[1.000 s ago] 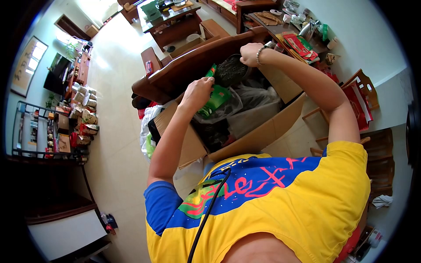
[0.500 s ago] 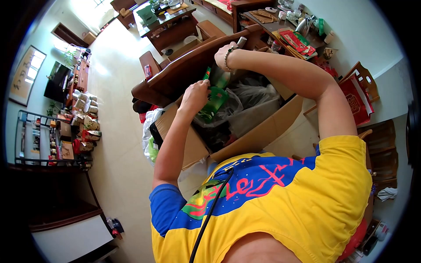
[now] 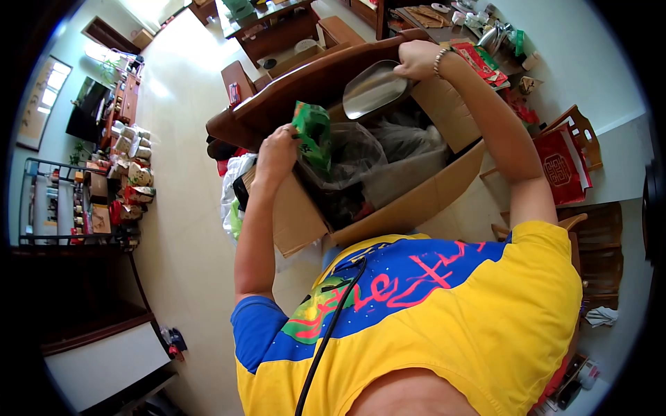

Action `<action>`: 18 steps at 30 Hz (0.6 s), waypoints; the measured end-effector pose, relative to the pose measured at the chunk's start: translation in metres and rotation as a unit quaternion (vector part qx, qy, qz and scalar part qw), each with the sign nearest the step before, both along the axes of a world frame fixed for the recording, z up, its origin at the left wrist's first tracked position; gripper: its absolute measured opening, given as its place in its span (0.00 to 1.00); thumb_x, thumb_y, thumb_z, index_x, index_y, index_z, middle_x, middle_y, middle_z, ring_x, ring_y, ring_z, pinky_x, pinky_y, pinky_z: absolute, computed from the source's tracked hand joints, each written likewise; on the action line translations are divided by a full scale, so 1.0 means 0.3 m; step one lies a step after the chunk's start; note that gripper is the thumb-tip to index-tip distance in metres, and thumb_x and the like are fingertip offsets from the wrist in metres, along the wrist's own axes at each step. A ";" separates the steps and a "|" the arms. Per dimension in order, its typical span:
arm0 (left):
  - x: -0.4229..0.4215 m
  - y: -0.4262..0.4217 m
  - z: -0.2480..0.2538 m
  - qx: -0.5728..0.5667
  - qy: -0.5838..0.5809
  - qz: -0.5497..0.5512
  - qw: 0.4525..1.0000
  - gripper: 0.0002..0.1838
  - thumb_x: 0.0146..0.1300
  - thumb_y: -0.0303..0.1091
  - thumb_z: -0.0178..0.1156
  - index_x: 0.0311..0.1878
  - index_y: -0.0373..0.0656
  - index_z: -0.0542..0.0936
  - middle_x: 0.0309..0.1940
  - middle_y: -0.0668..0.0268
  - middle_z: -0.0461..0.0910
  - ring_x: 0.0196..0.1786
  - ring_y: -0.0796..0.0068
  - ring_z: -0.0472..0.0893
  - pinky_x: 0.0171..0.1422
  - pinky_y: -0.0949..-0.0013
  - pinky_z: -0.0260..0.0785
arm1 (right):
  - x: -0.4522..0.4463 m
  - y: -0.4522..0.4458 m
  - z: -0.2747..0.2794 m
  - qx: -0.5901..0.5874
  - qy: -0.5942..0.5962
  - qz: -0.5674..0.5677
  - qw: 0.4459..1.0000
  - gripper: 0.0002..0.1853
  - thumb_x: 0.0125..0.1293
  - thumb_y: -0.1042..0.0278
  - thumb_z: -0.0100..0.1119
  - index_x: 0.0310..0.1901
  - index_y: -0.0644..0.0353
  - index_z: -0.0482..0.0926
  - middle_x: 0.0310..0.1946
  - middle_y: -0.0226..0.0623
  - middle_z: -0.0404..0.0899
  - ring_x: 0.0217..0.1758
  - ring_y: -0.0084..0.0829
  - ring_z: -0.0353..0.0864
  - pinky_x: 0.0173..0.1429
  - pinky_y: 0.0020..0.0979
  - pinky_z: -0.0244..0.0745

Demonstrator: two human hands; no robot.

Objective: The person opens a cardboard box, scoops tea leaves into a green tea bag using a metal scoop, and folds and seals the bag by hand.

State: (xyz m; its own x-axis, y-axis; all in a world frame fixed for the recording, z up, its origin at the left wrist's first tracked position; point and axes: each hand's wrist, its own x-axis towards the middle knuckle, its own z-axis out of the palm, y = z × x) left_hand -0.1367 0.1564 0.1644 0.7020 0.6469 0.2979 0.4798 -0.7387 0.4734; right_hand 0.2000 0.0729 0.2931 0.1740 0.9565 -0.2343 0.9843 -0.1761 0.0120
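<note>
My left hand (image 3: pixel 277 156) is closed on the edge of a green plastic bag (image 3: pixel 314 139), which hangs over the left side of an open cardboard box (image 3: pixel 416 194). My right hand (image 3: pixel 420 61) grips the handle end of a metal scoop (image 3: pixel 377 91). The scoop's broad, shiny pan is held above the far side of the box, apart from the green bag. Inside the box lie a clear plastic bag (image 3: pixel 361 152) and greyish plastic wrapping (image 3: pixel 413 145). Whatever is in the green bag is hidden.
A wooden bench back (image 3: pixel 298 76) rises just behind the box. At upper right a table holds red packets (image 3: pixel 479 62) and jars. A chair with a red bag (image 3: pixel 558 163) stands to the right. White plastic bags (image 3: pixel 236 184) lie left of the box.
My right hand has raised the scoop out of the box, up and to the right, bringing its pan into view. My left hand has moved left with the green bag, lifting it.
</note>
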 end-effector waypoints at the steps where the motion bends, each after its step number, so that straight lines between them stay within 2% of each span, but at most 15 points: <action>1: -0.022 0.008 -0.007 0.010 -0.010 0.006 1.000 0.09 0.59 0.26 0.63 0.41 0.33 0.78 0.38 0.46 0.81 0.43 0.46 0.81 0.46 0.52 0.73 | 0.009 -0.024 -0.026 0.007 0.000 0.001 1.000 0.22 0.62 0.52 0.59 0.30 0.69 0.84 0.28 0.50 0.84 0.36 0.44 0.86 0.45 0.40 0.80; 2: -0.041 0.014 -0.008 0.003 -0.018 0.010 1.000 0.09 0.59 0.25 0.63 0.41 0.33 0.78 0.37 0.46 0.81 0.41 0.47 0.82 0.45 0.54 0.74 | 0.006 -0.043 -0.061 0.000 0.003 0.008 1.000 0.22 0.61 0.52 0.59 0.29 0.68 0.84 0.27 0.49 0.84 0.35 0.44 0.86 0.45 0.41 0.79; 4: -0.061 0.013 -0.002 -0.005 -0.023 0.013 1.000 0.08 0.60 0.25 0.63 0.41 0.33 0.78 0.36 0.46 0.81 0.40 0.49 0.83 0.44 0.56 0.74 | 0.020 -0.029 -0.250 -0.034 0.031 0.012 0.999 0.20 0.61 0.54 0.57 0.30 0.67 0.85 0.26 0.48 0.84 0.34 0.44 0.86 0.44 0.41 0.79; 5: -0.064 0.011 0.003 0.005 -0.023 0.018 1.000 0.08 0.60 0.25 0.63 0.41 0.33 0.78 0.35 0.46 0.81 0.39 0.51 0.83 0.43 0.57 0.74 | -0.040 -0.040 -0.282 -0.096 0.055 -0.012 0.994 0.18 0.61 0.57 0.56 0.33 0.66 0.85 0.31 0.50 0.85 0.39 0.44 0.86 0.48 0.40 0.79; 7: -0.066 0.007 0.007 0.013 -0.020 0.022 0.999 0.08 0.61 0.25 0.63 0.41 0.33 0.78 0.35 0.47 0.82 0.38 0.52 0.84 0.43 0.59 0.75 | -0.133 -0.039 -0.420 -0.126 0.049 -0.023 0.991 0.18 0.60 0.60 0.57 0.45 0.63 0.85 0.47 0.50 0.84 0.52 0.45 0.83 0.57 0.38 0.77; 8: -0.064 0.002 0.006 -0.001 -0.023 0.029 0.999 0.08 0.61 0.25 0.63 0.41 0.33 0.78 0.35 0.48 0.82 0.38 0.53 0.84 0.43 0.59 0.75 | -0.162 -0.022 -0.510 -0.149 0.054 -0.022 0.987 0.18 0.60 0.60 0.58 0.46 0.62 0.86 0.48 0.48 0.84 0.53 0.45 0.84 0.57 0.39 0.77; 9: -0.061 -0.004 0.008 -0.015 -0.025 0.035 0.999 0.08 0.61 0.25 0.63 0.41 0.33 0.78 0.35 0.48 0.82 0.38 0.53 0.84 0.43 0.59 0.75 | -0.198 -0.009 -0.607 -0.120 0.060 -0.030 0.991 0.17 0.58 0.62 0.60 0.46 0.61 0.86 0.48 0.47 0.84 0.53 0.44 0.84 0.56 0.40 0.78; 10: -0.057 -0.015 0.016 -0.017 -0.021 0.033 0.999 0.08 0.61 0.25 0.63 0.41 0.33 0.78 0.35 0.48 0.82 0.38 0.53 0.84 0.43 0.59 0.75 | -0.211 0.022 -0.721 -0.125 0.069 -0.017 0.990 0.18 0.63 0.57 0.59 0.43 0.64 0.85 0.45 0.51 0.84 0.51 0.48 0.84 0.55 0.42 0.78; 11: -0.053 -0.027 0.031 -0.022 -0.027 0.034 0.999 0.08 0.61 0.24 0.62 0.42 0.33 0.77 0.36 0.48 0.82 0.38 0.51 0.83 0.43 0.58 0.74 | -0.224 0.056 -0.872 -0.080 0.066 -0.032 0.994 0.16 0.63 0.58 0.60 0.44 0.62 0.86 0.45 0.51 0.84 0.51 0.47 0.84 0.55 0.41 0.78; 12: -0.050 -0.040 0.040 -0.026 -0.032 0.034 0.999 0.08 0.61 0.24 0.61 0.42 0.33 0.77 0.38 0.48 0.81 0.38 0.49 0.83 0.43 0.57 0.74 | -0.264 0.068 -0.907 -0.100 0.063 -0.013 0.993 0.16 0.63 0.60 0.59 0.44 0.62 0.85 0.45 0.50 0.84 0.51 0.46 0.84 0.55 0.41 0.78; 13: -0.048 -0.050 0.044 -0.028 -0.027 0.031 0.999 0.08 0.61 0.24 0.61 0.42 0.33 0.77 0.38 0.48 0.81 0.38 0.49 0.83 0.43 0.57 0.74 | -0.299 0.084 -0.993 -0.042 0.075 -0.056 0.995 0.14 0.63 0.62 0.60 0.44 0.60 0.86 0.45 0.49 0.85 0.52 0.45 0.84 0.54 0.41 0.79; 15: -0.038 -0.058 0.044 -0.018 -0.020 0.031 0.999 0.06 0.61 0.23 0.61 0.41 0.34 0.77 0.38 0.49 0.82 0.36 0.50 0.82 0.42 0.57 0.74 | -0.341 0.125 -1.074 -0.030 0.006 -0.006 1.000 0.13 0.65 0.68 0.55 0.47 0.58 0.86 0.50 0.47 0.84 0.54 0.45 0.82 0.51 0.41 0.79; 16: -0.034 -0.064 0.045 -0.019 -0.016 0.030 0.999 0.06 0.61 0.23 0.61 0.41 0.34 0.77 0.38 0.49 0.82 0.36 0.50 0.82 0.42 0.57 0.74 | -0.357 0.145 -1.113 -0.031 0.010 -0.007 0.999 0.13 0.65 0.68 0.55 0.47 0.58 0.86 0.50 0.47 0.84 0.54 0.45 0.82 0.51 0.41 0.79; 18: -0.029 -0.078 0.045 -0.043 -0.007 0.049 0.998 0.05 0.62 0.23 0.61 0.40 0.34 0.77 0.37 0.51 0.82 0.35 0.52 0.82 0.41 0.59 0.73 | -0.381 0.177 -1.164 -0.020 -0.065 -0.002 0.998 0.12 0.66 0.66 0.56 0.46 0.55 0.86 0.51 0.49 0.81 0.55 0.49 0.79 0.51 0.45 0.76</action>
State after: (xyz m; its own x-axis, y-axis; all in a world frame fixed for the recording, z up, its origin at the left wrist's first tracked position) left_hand -0.1455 0.1330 0.1780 0.6303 0.7356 0.2483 0.5400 -0.6452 0.5405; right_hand 0.0858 0.1261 -0.0563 0.2083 0.9463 -0.2472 0.9734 -0.1759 0.1467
